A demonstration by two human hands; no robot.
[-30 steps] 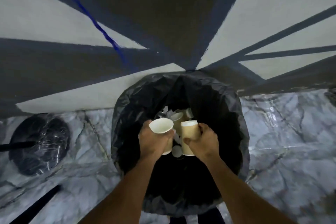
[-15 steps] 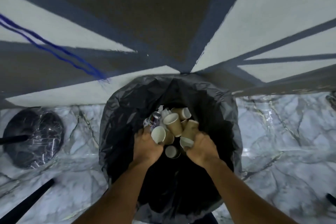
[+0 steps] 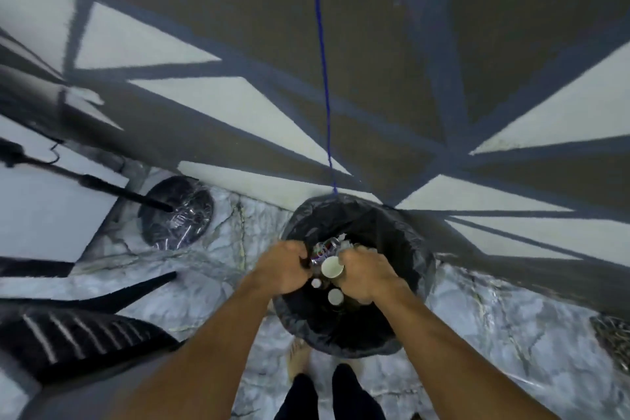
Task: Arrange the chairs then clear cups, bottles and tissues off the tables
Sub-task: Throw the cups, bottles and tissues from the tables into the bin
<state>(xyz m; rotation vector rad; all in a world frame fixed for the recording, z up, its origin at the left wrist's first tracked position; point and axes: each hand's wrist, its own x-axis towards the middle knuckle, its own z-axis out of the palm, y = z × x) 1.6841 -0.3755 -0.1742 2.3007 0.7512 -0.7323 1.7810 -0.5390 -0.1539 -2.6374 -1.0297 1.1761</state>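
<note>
A wall is painted in white and brown triangles split by dark grey bands and crossed by a thin blue line. The floor is marbled white with grey veins. A black bin bag is shown, a paper cup white inside, and a black chair striped with pale slots.

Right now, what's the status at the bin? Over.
Over the bin: right hand grips a paper cup; left hand curled, hold unclear. Inside already: more cups and a can. Nothing blocking the drop.
</note>
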